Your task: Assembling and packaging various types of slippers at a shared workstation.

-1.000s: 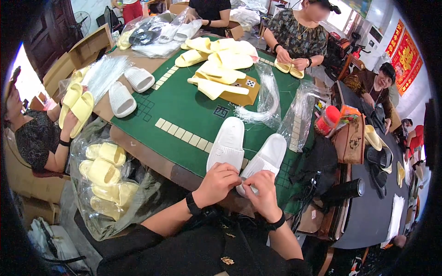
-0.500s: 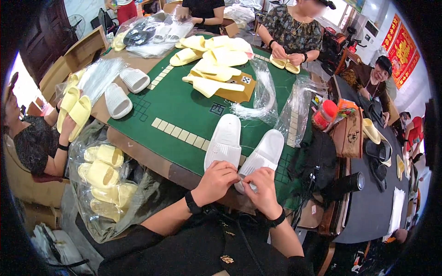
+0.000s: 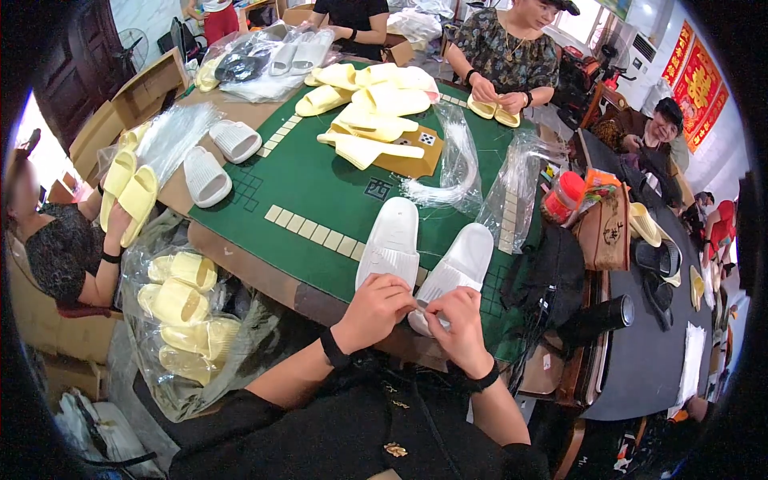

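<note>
Left hand [image 3: 382, 308]: fingers curled, pinching at heel of left white slipper [image 3: 391, 244].
Right hand [image 3: 458, 326]: fingers closed on heel of right white slipper [image 3: 458, 268].
Slipper axis: both point away from the person, heels nearest.
Location: near edge of green worktop [image 3: 312, 180].

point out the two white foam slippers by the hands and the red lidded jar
left white foam slipper [image 3: 392, 240], head view, on its ribbed strap
right white foam slipper [image 3: 464, 258], head view, on its upper strap
red lidded jar [image 3: 566, 190], head view, on the lid
</note>
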`<state>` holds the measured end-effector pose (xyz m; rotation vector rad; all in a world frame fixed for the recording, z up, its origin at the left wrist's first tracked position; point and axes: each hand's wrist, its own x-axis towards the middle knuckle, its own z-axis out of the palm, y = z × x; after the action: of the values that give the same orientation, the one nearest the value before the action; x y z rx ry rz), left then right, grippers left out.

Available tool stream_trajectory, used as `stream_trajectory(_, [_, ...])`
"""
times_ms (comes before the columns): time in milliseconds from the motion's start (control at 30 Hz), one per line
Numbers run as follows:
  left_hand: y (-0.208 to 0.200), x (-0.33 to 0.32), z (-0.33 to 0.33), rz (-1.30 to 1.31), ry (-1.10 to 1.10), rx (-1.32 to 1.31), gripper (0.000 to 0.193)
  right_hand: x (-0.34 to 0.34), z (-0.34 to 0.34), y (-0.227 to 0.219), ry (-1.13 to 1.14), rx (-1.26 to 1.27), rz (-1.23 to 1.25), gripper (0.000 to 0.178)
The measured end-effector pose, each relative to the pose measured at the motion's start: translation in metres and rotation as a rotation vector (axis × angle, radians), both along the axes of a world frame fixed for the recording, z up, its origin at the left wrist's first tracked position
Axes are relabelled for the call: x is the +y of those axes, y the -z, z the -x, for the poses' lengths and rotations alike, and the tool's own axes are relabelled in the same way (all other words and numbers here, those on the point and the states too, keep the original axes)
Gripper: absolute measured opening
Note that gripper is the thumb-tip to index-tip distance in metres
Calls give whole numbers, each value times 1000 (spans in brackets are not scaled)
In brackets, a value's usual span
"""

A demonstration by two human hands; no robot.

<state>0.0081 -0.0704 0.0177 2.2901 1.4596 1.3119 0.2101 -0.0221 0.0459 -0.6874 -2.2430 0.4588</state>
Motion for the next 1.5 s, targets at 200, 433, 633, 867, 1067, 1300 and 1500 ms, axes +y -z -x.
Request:
stream_trajectory(200, [1,-2,-4,1,23,-10,13,-2,1,3,-4,-11,67,17])
stream_trajectory(433, [-1,0,4,-5,11,16,13,2,-3,-1,-13,-32,14,16])
stream_trajectory(633, [2,0,-2,19,20,22,14,3,-2,0,4,9,34,15])
stream_trajectory(867, [6,-1,-5,23,21,-1,14,1,-4,4,-15,-43,49,17])
stream_trajectory(1067, [4,2,1,10,10,-12,14,2,-6,0,-30,-31,30,17])
stream_trajectory(1300, [3,1,-5,11,13,-3,17,0,-3,4,-15,-7,47,17])
stream_trajectory(1500, [3,1,-1,31,28,-61,16,1,-5,8,14,3,83,15])
